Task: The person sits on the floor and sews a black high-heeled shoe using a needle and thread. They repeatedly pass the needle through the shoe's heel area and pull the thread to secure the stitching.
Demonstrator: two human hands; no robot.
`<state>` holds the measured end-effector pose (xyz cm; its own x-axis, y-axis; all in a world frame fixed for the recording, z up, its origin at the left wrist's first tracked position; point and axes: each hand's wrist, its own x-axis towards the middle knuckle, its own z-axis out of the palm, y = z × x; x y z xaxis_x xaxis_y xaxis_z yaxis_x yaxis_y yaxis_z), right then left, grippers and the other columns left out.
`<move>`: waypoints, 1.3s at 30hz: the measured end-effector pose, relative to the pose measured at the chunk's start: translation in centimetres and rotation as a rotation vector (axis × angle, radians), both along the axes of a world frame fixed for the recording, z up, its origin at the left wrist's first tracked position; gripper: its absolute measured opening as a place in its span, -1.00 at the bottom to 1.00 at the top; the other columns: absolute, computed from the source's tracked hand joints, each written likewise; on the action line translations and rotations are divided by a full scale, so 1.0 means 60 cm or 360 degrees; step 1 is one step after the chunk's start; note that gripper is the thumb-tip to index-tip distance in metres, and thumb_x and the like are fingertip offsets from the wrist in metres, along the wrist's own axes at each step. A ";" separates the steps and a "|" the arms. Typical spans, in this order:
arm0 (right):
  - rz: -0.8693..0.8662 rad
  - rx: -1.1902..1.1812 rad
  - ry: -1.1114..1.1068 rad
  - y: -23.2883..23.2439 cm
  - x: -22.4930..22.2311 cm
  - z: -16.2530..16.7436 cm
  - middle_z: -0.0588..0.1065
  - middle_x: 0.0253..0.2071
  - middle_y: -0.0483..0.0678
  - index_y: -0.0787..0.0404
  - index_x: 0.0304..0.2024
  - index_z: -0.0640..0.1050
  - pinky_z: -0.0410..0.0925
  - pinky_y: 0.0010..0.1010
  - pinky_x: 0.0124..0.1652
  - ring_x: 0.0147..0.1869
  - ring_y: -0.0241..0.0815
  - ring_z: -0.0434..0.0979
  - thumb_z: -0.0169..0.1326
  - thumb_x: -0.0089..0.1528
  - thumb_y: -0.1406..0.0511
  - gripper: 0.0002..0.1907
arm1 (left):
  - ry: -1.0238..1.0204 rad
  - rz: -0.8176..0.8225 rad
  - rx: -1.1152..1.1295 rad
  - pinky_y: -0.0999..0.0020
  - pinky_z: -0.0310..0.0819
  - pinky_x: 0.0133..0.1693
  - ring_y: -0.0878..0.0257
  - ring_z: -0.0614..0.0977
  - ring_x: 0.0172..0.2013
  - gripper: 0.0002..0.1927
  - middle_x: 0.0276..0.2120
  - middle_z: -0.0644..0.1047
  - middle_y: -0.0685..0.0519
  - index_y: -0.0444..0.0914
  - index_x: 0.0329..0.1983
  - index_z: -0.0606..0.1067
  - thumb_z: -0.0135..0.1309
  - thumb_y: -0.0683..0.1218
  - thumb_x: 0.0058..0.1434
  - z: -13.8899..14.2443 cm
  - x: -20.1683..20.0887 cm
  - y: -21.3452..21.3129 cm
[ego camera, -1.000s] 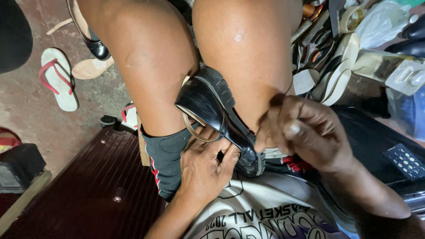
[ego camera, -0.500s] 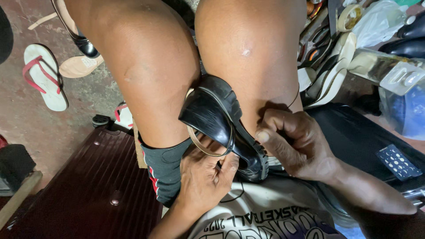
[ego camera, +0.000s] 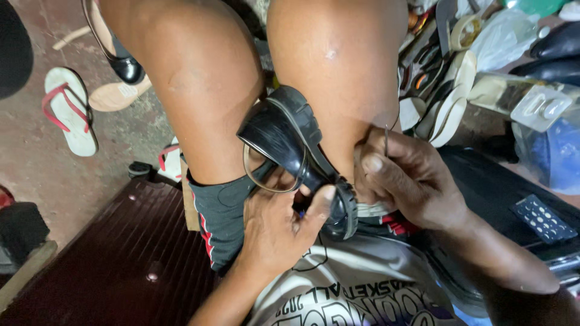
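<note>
A black sandal (ego camera: 290, 145) with a ridged sole and a thin pale strap loop lies wedged between my bare knees, sole edge up. My left hand (ego camera: 278, 229) grips it from below, thumb pressed on the sole's edge near the heel. My right hand (ego camera: 405, 181) rests against the sandal's right side by my right knee, fingers pinched on a thin needle (ego camera: 386, 134) that points up. A fine thread runs from it.
A white flip-flop with red straps (ego camera: 67, 110) and a black heeled shoe (ego camera: 124, 63) lie on the concrete floor at left. A dark ribbed mat (ego camera: 109, 259) lies below. Soles, straps, plastic bags and a clear blister pack (ego camera: 538, 108) crowd the right.
The view has shifted slightly and the sandal sits more upright between my knees. My right hand has drawn up beside the sole, needle now sticking up from its fingers.
</note>
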<state>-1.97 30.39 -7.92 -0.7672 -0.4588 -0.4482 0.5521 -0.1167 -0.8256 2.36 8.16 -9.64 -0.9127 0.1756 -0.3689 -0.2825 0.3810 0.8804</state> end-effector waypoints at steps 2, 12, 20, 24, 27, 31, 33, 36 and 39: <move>-0.0048 0.0142 0.0088 0.002 0.008 0.017 0.33 -0.43 -0.15 0.21 -0.29 0.37 0.22 -0.50 -0.38 -0.44 -0.43 0.19 -0.11 0.52 0.27 -0.74 | 0.0146 0.0038 0.0186 0.08 0.46 -0.28 -0.05 0.61 -0.34 -0.75 -0.33 0.56 -0.09 -0.31 -0.26 0.49 0.10 -0.01 0.32 0.003 -0.003 -0.001; 0.0161 0.0889 0.0620 -0.001 0.050 0.052 0.58 -0.15 -0.03 0.21 -0.20 0.46 0.22 -0.58 -0.39 -0.42 -0.44 0.33 0.14 0.31 0.28 -0.85 | -0.0013 -0.0031 0.0186 0.15 0.35 -0.34 -0.02 0.53 -0.45 -0.68 -0.53 0.46 -0.10 -0.32 -0.49 0.46 0.21 -0.03 0.27 0.013 0.017 -0.034; 0.0299 0.0853 0.0802 -0.043 0.061 0.066 0.42 0.19 0.12 0.32 0.03 0.43 0.28 -0.24 0.22 0.26 -0.07 0.42 0.21 0.17 0.27 -0.57 | 0.0398 -0.0030 0.0366 0.19 0.51 -0.10 -0.01 0.64 -0.21 -0.85 -0.26 0.61 -0.06 -0.28 -0.16 0.56 0.09 -0.09 0.37 0.067 0.013 -0.064; 0.0398 0.0822 0.0651 -0.051 0.064 0.060 0.44 0.14 0.07 0.32 0.17 0.36 0.29 -0.35 0.17 0.24 -0.16 0.43 0.26 0.11 0.31 -0.39 | 0.0449 -0.0009 0.0328 0.18 0.50 -0.12 -0.01 0.64 -0.23 -0.86 -0.27 0.60 -0.06 -0.28 -0.23 0.55 0.11 -0.10 0.36 0.077 0.019 -0.067; 0.0411 0.0901 0.0328 -0.048 0.073 0.053 0.50 0.03 -0.03 0.24 0.19 0.36 0.29 -0.52 -0.19 -0.15 -0.32 0.38 0.30 0.04 0.31 -0.32 | 0.0427 -0.0008 0.0336 0.20 0.50 -0.15 0.01 0.65 -0.26 -0.86 -0.31 0.60 -0.05 -0.28 -0.26 0.55 0.12 -0.10 0.36 0.079 0.028 -0.066; 0.0341 0.0802 0.0414 -0.042 0.088 0.047 0.45 0.00 -0.08 0.24 0.20 0.36 0.26 -0.63 -0.33 -0.26 -0.46 0.31 0.31 0.05 0.34 -0.31 | 0.0418 0.0008 0.0322 0.24 0.49 -0.22 0.04 0.67 -0.32 -0.83 -0.39 0.61 -0.03 -0.27 -0.36 0.54 0.15 -0.11 0.33 0.080 0.043 -0.060; 0.0326 0.0726 0.0304 -0.037 0.098 0.045 0.46 0.02 -0.09 0.24 0.23 0.35 0.20 -0.62 -0.41 -0.38 -0.44 0.25 0.30 0.07 0.34 -0.30 | 0.0520 0.0019 0.0341 0.23 0.49 -0.19 0.03 0.65 -0.30 -0.84 -0.35 0.60 -0.04 -0.28 -0.34 0.53 0.14 -0.12 0.36 0.082 0.053 -0.058; 0.0310 0.0595 0.0516 -0.029 0.115 0.040 0.42 0.07 -0.06 0.26 0.25 0.33 0.23 -0.59 -0.11 -0.04 -0.40 0.31 0.26 0.11 0.37 -0.33 | 0.0476 0.0071 0.0395 0.30 0.50 -0.27 0.11 0.67 -0.37 -0.87 -0.36 0.60 -0.04 -0.30 -0.27 0.52 0.13 -0.13 0.35 0.089 0.068 -0.052; 0.0301 0.0564 0.0395 -0.016 0.137 0.035 0.42 0.09 -0.04 0.25 0.27 0.33 0.20 -0.59 -0.24 -0.18 -0.39 0.26 0.28 0.11 0.35 -0.31 | 0.0289 0.0190 0.0423 0.38 0.44 -0.45 0.25 0.63 -0.52 -0.84 -0.48 0.58 0.02 -0.32 -0.14 0.50 0.14 -0.13 0.29 0.104 0.084 -0.043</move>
<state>6.25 29.43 -5.84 -0.7887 -0.4529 -0.4158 0.3171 0.2798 -0.9062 7.41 5.61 -3.40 -0.9792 0.1320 -0.1538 -0.1405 0.1054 0.9845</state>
